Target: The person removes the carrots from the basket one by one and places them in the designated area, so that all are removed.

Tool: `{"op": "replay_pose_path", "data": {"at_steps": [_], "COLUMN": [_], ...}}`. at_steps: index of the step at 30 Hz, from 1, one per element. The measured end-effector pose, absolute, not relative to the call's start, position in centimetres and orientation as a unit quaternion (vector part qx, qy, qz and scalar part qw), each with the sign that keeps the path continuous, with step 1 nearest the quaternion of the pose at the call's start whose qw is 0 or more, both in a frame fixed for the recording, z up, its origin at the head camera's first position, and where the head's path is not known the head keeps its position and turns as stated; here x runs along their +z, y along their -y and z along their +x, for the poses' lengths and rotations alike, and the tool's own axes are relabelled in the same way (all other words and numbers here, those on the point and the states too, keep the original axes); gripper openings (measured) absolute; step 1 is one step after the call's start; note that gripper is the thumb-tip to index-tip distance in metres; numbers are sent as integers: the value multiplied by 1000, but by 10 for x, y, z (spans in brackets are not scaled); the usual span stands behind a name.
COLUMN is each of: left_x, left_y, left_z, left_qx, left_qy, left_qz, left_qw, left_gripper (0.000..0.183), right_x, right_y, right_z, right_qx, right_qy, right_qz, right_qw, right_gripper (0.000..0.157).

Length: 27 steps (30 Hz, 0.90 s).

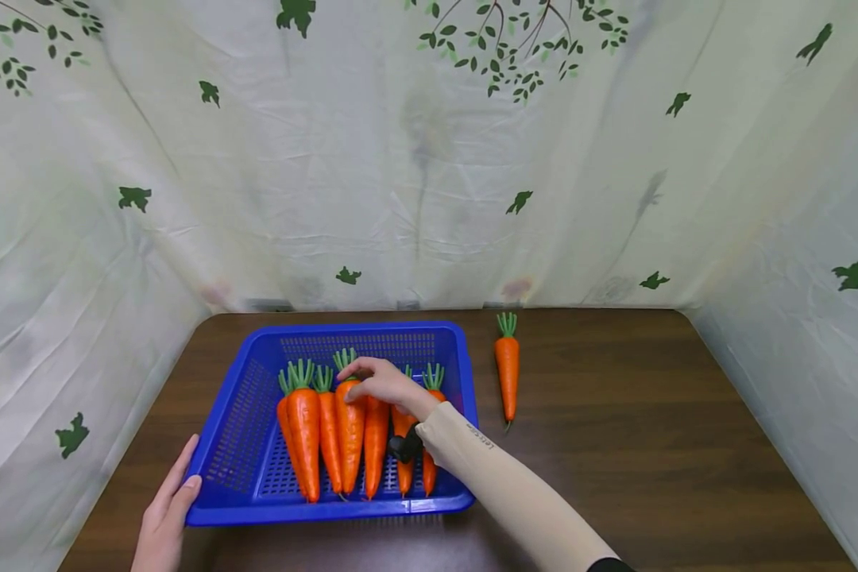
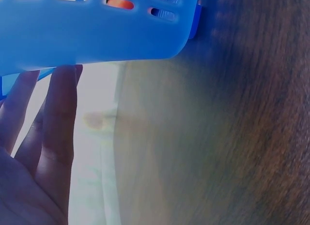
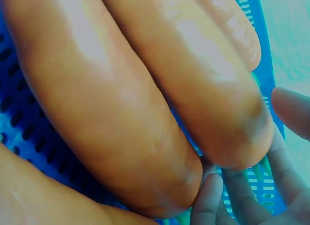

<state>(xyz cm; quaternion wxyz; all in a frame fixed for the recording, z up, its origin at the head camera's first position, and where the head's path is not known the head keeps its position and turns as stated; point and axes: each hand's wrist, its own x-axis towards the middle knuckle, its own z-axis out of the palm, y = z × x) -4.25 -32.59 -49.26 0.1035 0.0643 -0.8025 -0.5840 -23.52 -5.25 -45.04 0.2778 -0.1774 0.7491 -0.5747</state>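
Note:
A blue slotted basket (image 1: 314,515) holds a row of several orange carrots with green tops. My right hand (image 1: 386,383) reaches in over its right side, with thumb and fingers round the upper end of a carrot (image 1: 351,445) in the row. In the right wrist view, fingers (image 3: 242,196) curl about the top end of that carrot (image 3: 203,89), and another carrot (image 3: 111,104) lies right beside it. My left hand (image 1: 164,508) touches the basket's left front corner, its fingers straight. In the left wrist view, the fingertips end at the blue edge (image 2: 121,45).
One more carrot (image 1: 508,377) lies on the brown wooden table (image 1: 629,445), right of the basket, its green top toward the back. A pale curtain (image 1: 429,199) with green leaf prints hangs behind the table and along both sides.

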Motion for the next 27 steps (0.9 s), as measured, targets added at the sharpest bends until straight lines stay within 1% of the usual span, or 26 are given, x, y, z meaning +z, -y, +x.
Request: {"op": "replay_pose_path", "data": {"at_steps": [5,13,20,27], "left_x": [-493,-493,-495,-496], "left_y": [327,329,329,329], "left_z": [-42,-42,-42,-43], "left_qx": [-566,-551,-549,-547], "left_qy": [816,826,827,829], "left_qz": [73,94,89,98], "left_qw": [93,70,77,66], "left_gripper": [52,52,52,52], "right_x": [-449,-447,-444,-441], "right_y": [51,52,51,50], "right_z": [-234,-234,-234,-233], "right_qx": [-594,-636,-667,-672], "right_qy": [-741,-716,-687,-683], "right_qz": [-167,-140,-131,-129], "right_qw": [263,252,256,256], "right_gripper": [28,26,30,32]}}
